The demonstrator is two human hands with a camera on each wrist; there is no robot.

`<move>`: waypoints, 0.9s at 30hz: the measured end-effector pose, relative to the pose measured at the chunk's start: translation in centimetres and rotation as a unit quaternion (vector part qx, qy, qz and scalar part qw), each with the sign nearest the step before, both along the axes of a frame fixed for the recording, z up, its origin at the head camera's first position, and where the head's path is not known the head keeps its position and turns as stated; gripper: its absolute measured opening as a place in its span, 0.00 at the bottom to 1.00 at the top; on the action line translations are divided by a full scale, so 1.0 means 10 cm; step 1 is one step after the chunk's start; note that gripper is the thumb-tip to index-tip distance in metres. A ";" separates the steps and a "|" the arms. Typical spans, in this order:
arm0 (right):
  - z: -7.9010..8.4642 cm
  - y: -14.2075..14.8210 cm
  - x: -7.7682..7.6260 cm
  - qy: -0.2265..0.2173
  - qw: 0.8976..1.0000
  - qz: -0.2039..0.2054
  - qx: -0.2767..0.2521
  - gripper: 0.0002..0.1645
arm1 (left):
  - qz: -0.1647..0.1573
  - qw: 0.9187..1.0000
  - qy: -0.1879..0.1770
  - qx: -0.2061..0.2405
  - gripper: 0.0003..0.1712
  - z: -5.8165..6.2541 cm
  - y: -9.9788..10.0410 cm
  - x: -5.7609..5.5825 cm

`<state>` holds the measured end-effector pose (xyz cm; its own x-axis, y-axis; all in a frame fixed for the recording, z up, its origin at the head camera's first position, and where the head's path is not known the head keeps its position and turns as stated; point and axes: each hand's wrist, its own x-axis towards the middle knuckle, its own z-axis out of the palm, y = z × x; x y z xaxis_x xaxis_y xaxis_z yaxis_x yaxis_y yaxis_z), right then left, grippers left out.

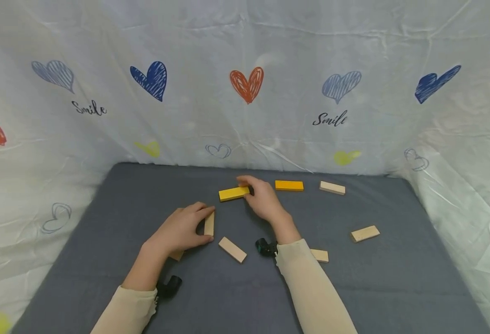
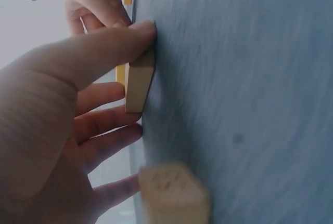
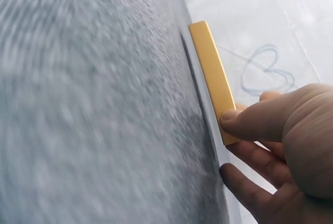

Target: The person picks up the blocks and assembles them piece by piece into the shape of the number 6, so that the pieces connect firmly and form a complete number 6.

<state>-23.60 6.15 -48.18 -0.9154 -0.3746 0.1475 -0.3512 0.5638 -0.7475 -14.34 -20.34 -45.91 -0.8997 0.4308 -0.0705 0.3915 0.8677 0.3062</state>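
My left hand (image 1: 182, 228) holds a plain wooden block (image 1: 209, 224) between thumb and fingers, the thumb at its near end. In the left wrist view that block (image 2: 139, 84) stays close to the grey cloth. Farther back, my right hand (image 1: 264, 200) pinches one end of a yellow wooden block (image 1: 233, 194). The right wrist view shows the thumb pressed on the face of this yellow block (image 3: 212, 73), with fingers behind it. A second plain block (image 1: 232, 249) lies slantwise between the two arms. Part of another block (image 1: 177, 255) shows beneath the left hand.
To the right lie an orange-yellow block (image 1: 289, 186) and plain blocks (image 1: 332, 188), one farther forward (image 1: 365, 233). The right sleeve (image 1: 311, 283) partly covers one more block (image 1: 320, 255). Behind the grey-covered table (image 1: 395, 297) hangs a white curtain (image 1: 286, 134) printed with hearts.
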 end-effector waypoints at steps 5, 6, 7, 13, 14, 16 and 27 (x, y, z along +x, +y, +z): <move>0.02 0.08 0.04 -0.014 1.000 0.001 -0.002 0.34 | 0.034 0.999 0.033 0.019 0.43 -0.04 0.12 0.11; 0.03 0.09 0.05 -0.016 1.000 0.004 0.000 0.34 | 0.042 0.998 0.038 0.025 0.41 -0.05 0.15 0.14; 0.03 0.10 0.06 -0.017 1.000 0.008 0.000 0.34 | 0.049 0.997 0.042 0.031 0.40 -0.06 0.17 0.16; 0.02 0.14 0.08 -0.014 1.000 0.013 -0.004 0.33 | 0.068 0.994 0.037 0.072 0.36 -0.09 0.24 0.25; 0.02 0.14 0.08 -0.014 1.000 0.014 -0.004 0.33 | 0.068 0.994 0.033 0.076 0.36 -0.10 0.23 0.26; 0.01 0.15 0.07 -0.015 1.000 0.016 -0.002 0.33 | 0.069 0.994 0.028 0.084 0.36 -0.11 0.22 0.27; -0.01 0.11 0.05 -0.004 1.000 0.025 0.001 0.31 | 0.065 0.985 0.030 0.160 0.35 -0.29 0.18 0.32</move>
